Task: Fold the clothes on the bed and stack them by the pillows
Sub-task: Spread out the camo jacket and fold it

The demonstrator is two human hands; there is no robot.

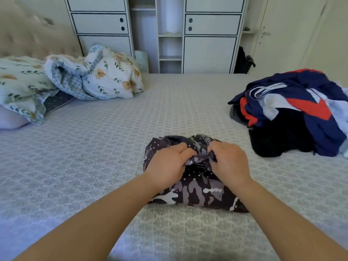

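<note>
- Pinching a raised fold of the dark camouflage-print fabric garment [195, 187] with both hands, left hand [166, 164] and right hand [228, 162] curled onto the same ridge at its middle.
- Grip state: both clenched on cloth, fingertips buried in the fold; neither one is released.
- Garment sits on the grey patterned bed cover [113, 147] right in front of me, already bunched into a compact block, near edge lying flat.
- My guess at why I hold it this way: gathering the centre so the far half can be drawn over and squared up; the fold looks partly done, not finished.
- Unfolded pile of navy, red and white clothes over something black [293, 113] lies well apart to my right, waiting its turn.
- Floral-print pillows [20, 81] and the crumpled floral quilt [98, 76] sit far left by the padded headboard; nothing I can pick out as stacked beside them yet.
- White wardrobe with drawers [156, 32] stands beyond the bed.
- No brand, label or readable writing anywhere; the garment print is pattern only.
</note>
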